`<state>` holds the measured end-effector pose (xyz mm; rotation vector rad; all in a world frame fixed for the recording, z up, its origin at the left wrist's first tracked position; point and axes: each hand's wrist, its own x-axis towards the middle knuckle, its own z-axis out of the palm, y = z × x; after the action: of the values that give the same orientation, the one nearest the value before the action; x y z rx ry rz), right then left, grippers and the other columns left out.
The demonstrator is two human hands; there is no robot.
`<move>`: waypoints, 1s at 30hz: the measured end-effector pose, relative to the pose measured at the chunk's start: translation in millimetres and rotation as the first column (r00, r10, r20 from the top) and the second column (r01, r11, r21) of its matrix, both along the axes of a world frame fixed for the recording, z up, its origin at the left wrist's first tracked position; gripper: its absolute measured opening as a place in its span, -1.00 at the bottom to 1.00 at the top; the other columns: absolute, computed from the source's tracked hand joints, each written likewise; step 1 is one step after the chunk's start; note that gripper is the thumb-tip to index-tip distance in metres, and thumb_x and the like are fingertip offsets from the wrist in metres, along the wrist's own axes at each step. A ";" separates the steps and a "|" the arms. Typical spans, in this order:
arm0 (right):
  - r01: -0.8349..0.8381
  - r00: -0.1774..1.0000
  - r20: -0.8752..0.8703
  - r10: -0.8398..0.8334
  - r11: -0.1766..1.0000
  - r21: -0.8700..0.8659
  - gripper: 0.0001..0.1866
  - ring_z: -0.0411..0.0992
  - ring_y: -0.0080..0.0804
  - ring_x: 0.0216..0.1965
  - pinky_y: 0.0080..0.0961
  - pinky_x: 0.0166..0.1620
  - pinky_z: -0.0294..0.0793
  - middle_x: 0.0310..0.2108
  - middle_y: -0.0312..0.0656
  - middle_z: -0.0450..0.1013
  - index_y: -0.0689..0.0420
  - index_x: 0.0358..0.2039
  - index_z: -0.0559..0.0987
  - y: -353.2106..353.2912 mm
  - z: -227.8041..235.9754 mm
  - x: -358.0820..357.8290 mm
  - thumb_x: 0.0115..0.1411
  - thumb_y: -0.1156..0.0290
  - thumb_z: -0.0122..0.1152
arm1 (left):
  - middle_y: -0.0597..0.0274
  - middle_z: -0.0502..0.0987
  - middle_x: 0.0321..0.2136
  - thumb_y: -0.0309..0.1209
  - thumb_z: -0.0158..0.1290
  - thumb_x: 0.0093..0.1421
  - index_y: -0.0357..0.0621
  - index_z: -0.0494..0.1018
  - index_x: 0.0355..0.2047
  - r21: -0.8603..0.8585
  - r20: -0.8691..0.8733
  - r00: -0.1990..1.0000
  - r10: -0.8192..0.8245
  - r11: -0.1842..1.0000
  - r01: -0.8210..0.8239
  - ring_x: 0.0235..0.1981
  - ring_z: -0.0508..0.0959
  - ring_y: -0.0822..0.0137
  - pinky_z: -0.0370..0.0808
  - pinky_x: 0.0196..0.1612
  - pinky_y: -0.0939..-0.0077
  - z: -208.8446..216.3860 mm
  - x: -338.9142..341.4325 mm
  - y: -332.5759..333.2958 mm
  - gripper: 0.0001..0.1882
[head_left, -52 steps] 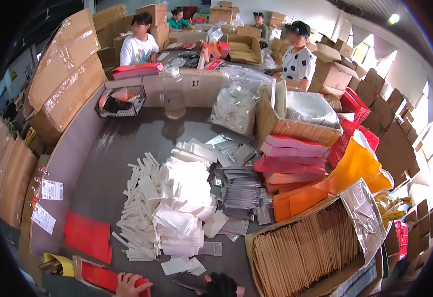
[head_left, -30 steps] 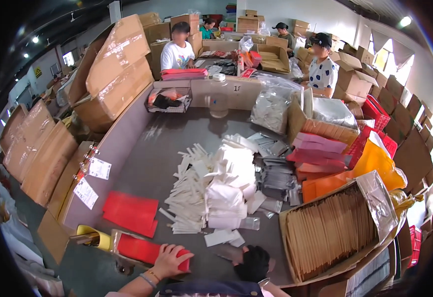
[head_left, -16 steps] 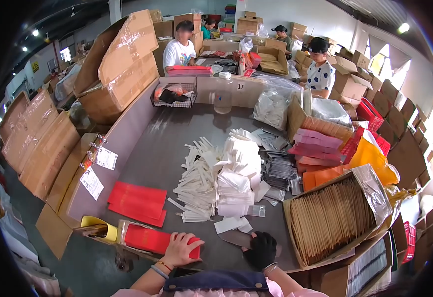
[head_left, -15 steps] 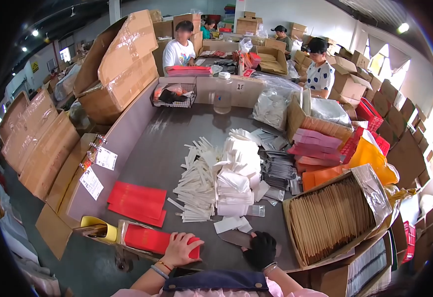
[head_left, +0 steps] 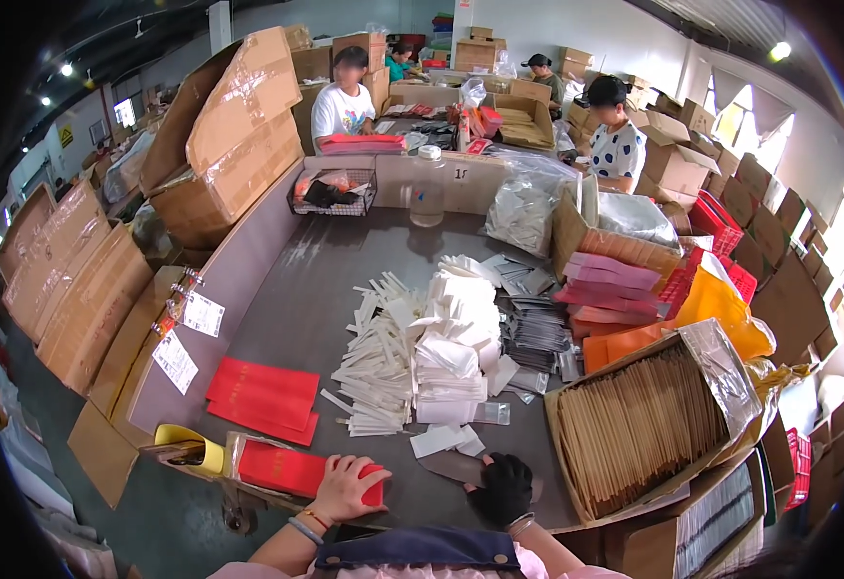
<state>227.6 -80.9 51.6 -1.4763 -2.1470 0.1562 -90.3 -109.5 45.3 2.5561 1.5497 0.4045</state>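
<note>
My left hand (head_left: 346, 488) lies over the right end of a stack of red envelopes (head_left: 277, 467) in a low open box at the table's near edge. Its fingers are closed over that end. My right hand (head_left: 502, 488), in a black fingerless glove, rests curled on the table. Beside its fingertips is a flat grey-brown piece (head_left: 453, 467), too unclear to name; whether the fingers hold it is partly hidden. Small white cards (head_left: 438, 441) lie just beyond. Farther off are a heap of white paper strips (head_left: 375, 362) and a pile of white folded papers (head_left: 453, 352).
More red envelopes (head_left: 262, 398) lie left on the table (head_left: 277, 299). At right are dark flat packets (head_left: 535, 331) and a carton of brown envelopes (head_left: 639, 429). A wire basket (head_left: 333, 193) and clear jar (head_left: 428, 198) stand at the back. Several people work beyond.
The whole view has shifted slightly. Both hands keep nearly the same places and poses. The person in the spotted top has lowered their head a little.
</note>
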 end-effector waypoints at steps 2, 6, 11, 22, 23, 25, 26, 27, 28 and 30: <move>0.005 1.000 0.002 -0.005 1.000 0.005 -0.41 0.33 -0.03 -0.06 -0.08 0.01 0.26 -0.19 -0.14 0.39 0.11 -0.05 0.45 0.3 -0.9 -0.1 -0.08 0.14 0.37 | 0.22 0.38 -0.05 0.25 0.19 -0.07 0.27 0.48 0.00 -0.005 -0.008 1.000 0.002 1.000 -0.002 0.03 0.34 0.12 0.13 0.15 -0.01 -0.3 0.0 0.5 -0.34; 0.014 1.000 0.021 -0.014 1.000 0.003 -0.40 0.33 -0.03 -0.05 -0.08 0.02 0.27 -0.18 -0.14 0.39 0.11 -0.04 0.45 0.7 -3.5 0.7 -0.09 0.13 0.38 | 0.21 0.38 -0.02 0.21 0.22 -0.08 0.27 0.47 0.03 -0.040 0.009 1.000 -0.003 0.999 0.003 0.06 0.33 0.12 0.11 0.17 0.00 -0.7 -1.1 1.3 -0.33; 0.013 1.000 0.022 -0.013 1.000 0.005 -0.39 0.33 -0.02 -0.03 -0.07 0.03 0.27 -0.14 -0.12 0.41 0.11 -0.03 0.46 1.2 -8.8 2.3 -0.08 0.11 0.37 | 0.18 0.36 0.04 0.08 0.28 -0.09 0.29 0.40 0.12 -0.112 -0.039 0.999 -0.036 0.993 0.031 0.11 0.31 0.10 0.11 0.17 0.01 5.2 -4.8 3.4 -0.28; 0.011 0.999 0.043 -0.008 0.997 -0.078 -0.39 0.32 0.00 0.01 -0.06 0.08 0.25 -0.07 -0.09 0.40 0.14 0.00 0.45 -0.5 -8.3 2.8 -0.02 0.08 0.33 | 0.14 0.32 0.08 -0.17 0.31 -0.12 0.31 0.33 0.17 -0.218 -0.163 0.976 -0.143 0.970 0.105 0.11 0.32 0.07 0.20 0.11 0.00 18.6 -3.3 8.5 -0.23; 0.011 0.999 0.043 -0.008 0.997 -0.075 -0.38 0.31 0.00 0.02 -0.06 0.08 0.24 -0.07 -0.09 0.40 0.14 0.01 0.45 -0.1 -10.2 3.6 -0.02 0.08 0.32 | 0.14 0.32 0.08 -0.17 0.31 -0.12 0.31 0.33 0.17 -0.219 -0.163 0.976 -0.142 0.970 0.105 0.11 0.32 0.07 0.20 0.11 0.00 19.2 -3.1 10.0 -0.23; 0.010 0.999 0.042 -0.007 0.997 -0.072 -0.38 0.30 -0.01 0.03 -0.06 0.09 0.23 -0.06 -0.09 0.39 0.14 0.02 0.44 1.9 -13.6 4.6 -0.01 0.07 0.32 | 0.15 0.34 0.06 -0.18 0.31 -0.15 0.28 0.35 0.14 -0.301 -0.151 0.975 -0.160 0.947 0.108 0.10 0.33 0.06 0.23 0.10 0.02 19.8 -2.3 14.5 -0.25; 0.015 0.999 0.047 -0.011 0.997 -0.078 -0.37 0.30 -0.01 0.04 -0.06 0.10 0.22 -0.05 -0.09 0.39 0.13 0.03 0.44 2.4 -15.6 4.8 -0.01 0.07 0.31 | 0.15 0.34 0.06 -0.18 0.31 -0.15 0.28 0.35 0.14 -0.303 -0.150 0.976 -0.159 0.947 0.108 0.10 0.33 0.06 0.23 0.10 0.02 21.0 -1.6 16.5 -0.25; 0.020 0.998 0.053 -0.016 0.996 -0.082 -0.37 0.29 -0.02 0.04 -0.06 0.10 0.22 -0.04 -0.09 0.38 0.12 0.04 0.43 3.5 -16.9 5.0 0.00 0.07 0.31 | 0.16 0.34 0.06 -0.18 0.31 -0.15 0.27 0.36 0.13 -0.330 -0.172 0.974 -0.148 0.940 0.085 0.10 0.34 0.06 0.25 0.09 0.02 22.6 -0.5 19.4 -0.25; 0.020 0.998 0.055 -0.015 0.996 -0.082 -0.37 0.29 -0.02 0.04 -0.06 0.10 0.22 -0.04 -0.09 0.38 0.12 0.04 0.43 5.6 -17.1 5.3 0.00 0.07 0.31 | 0.16 0.35 0.05 -0.18 0.31 -0.16 0.26 0.37 0.12 -0.356 -0.195 0.971 -0.138 0.933 0.061 0.09 0.35 0.06 0.26 0.08 0.03 23.3 0.6 21.6 -0.26; 0.010 0.999 0.045 -0.006 0.997 -0.075 -0.36 0.31 -0.05 0.03 -0.07 0.09 0.23 -0.06 -0.09 0.40 0.11 0.01 0.43 7.2 -14.5 7.4 -0.03 0.04 0.33 | 0.16 0.36 0.04 -0.18 0.30 -0.17 0.25 0.37 0.12 -0.345 -0.210 0.970 -0.124 0.938 0.045 0.08 0.35 0.06 0.27 0.08 0.03 24.5 2.6 21.2 -0.25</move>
<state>235.1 -73.7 37.2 -1.5436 -2.1920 0.2049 -87.8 -88.4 69.8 2.4483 1.4191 -0.1638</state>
